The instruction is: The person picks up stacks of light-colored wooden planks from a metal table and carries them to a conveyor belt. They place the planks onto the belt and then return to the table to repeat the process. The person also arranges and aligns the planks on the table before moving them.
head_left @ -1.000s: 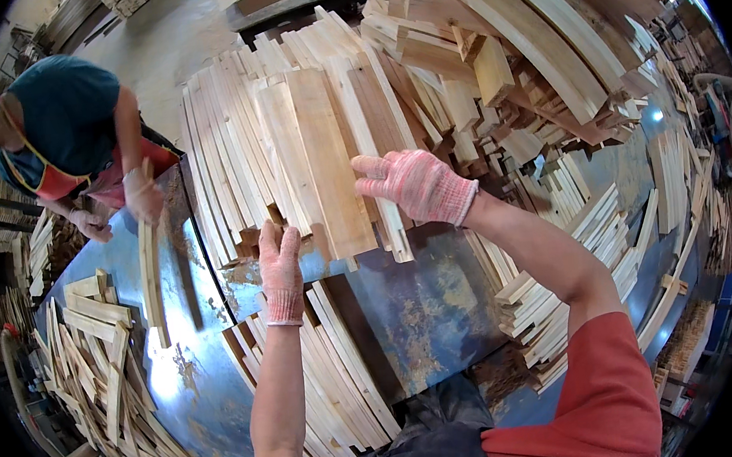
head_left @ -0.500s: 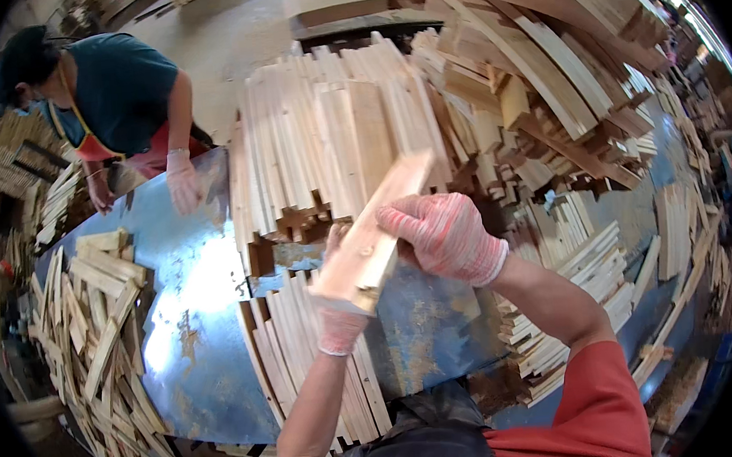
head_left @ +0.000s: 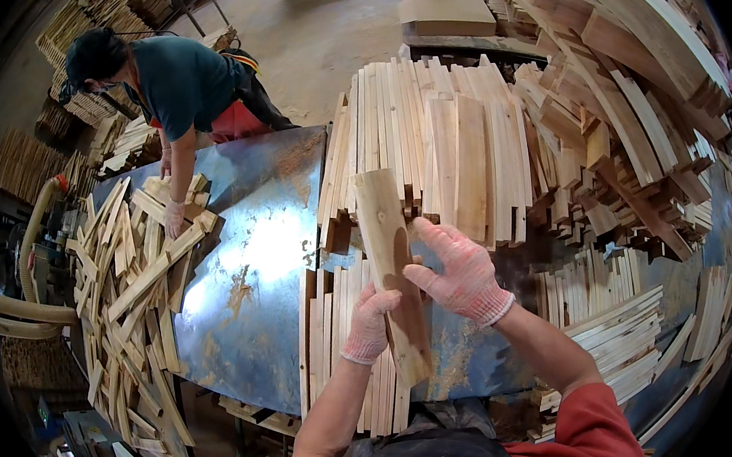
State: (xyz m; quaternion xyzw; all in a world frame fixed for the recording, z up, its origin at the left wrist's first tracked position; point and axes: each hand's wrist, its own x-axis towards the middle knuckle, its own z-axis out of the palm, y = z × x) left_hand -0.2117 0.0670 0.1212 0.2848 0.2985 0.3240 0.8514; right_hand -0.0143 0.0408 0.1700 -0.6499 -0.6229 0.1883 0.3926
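A short wooden board (head_left: pixel 390 270) with a knot and smooth flat face stands nearly lengthwise in front of me, tilted a little. Its left edge is gripped by my left hand (head_left: pixel 369 322), in a red-and-white knit glove, thumb on the face. My right hand (head_left: pixel 464 276), gloved alike, is spread beside the board's right edge, fingers apart and thumb close to the wood. Beneath the board lies a row of narrow wooden strips (head_left: pixel 326 319) on the metal table. Beyond it stretches a wide row of planks (head_left: pixel 412 111).
Loose wood strips (head_left: pixel 141 292) lie heaped on the left of the blue metal table (head_left: pixel 240 283). A co-worker (head_left: pixel 188 87) leans over that heap. Stacked thick boards (head_left: pixel 624 93) rise at the right. A pile of pale strips (head_left: pixel 624 336) is by my right elbow.
The board has turned from slanting to nearly upright in view. My right hand has opened off it. My view has shifted left, and the co-worker now reaches onto the loose heap.
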